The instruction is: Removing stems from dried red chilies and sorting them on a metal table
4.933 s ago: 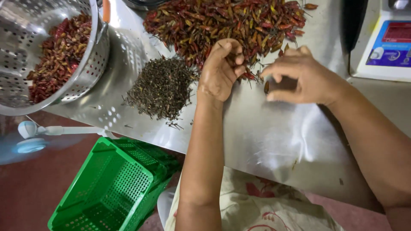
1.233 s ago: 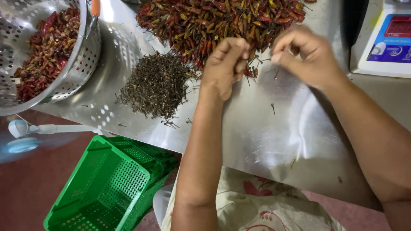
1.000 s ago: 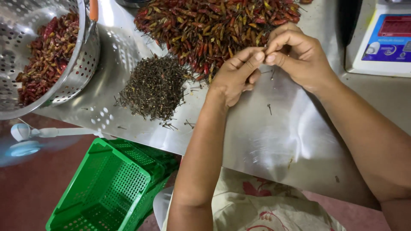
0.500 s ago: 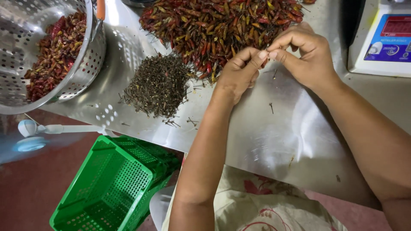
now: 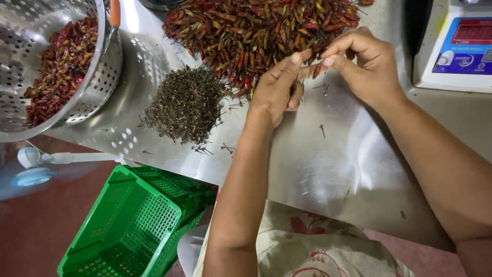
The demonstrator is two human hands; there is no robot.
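Your right hand [image 5: 366, 64] and left hand [image 5: 277, 87] meet fingertip to fingertip, both pinched shut on one small red chili [image 5: 311, 70] held just above the steel counter [image 5: 328, 169]. It sits at the near edge of the big chili heap [image 5: 256, 31], which your left fingers brush. Left of your left hand, close by, lies the dark pile of stems [image 5: 187, 105]; a few loose stems dot the bare steel under your wrists. That open stretch runs toward you to the counter's near edge. Farther left, the perforated metal colander [image 5: 102, 84] holds chilies. A scale [image 5: 456, 51] stands right; a green crate [image 5: 133, 225] sits below.
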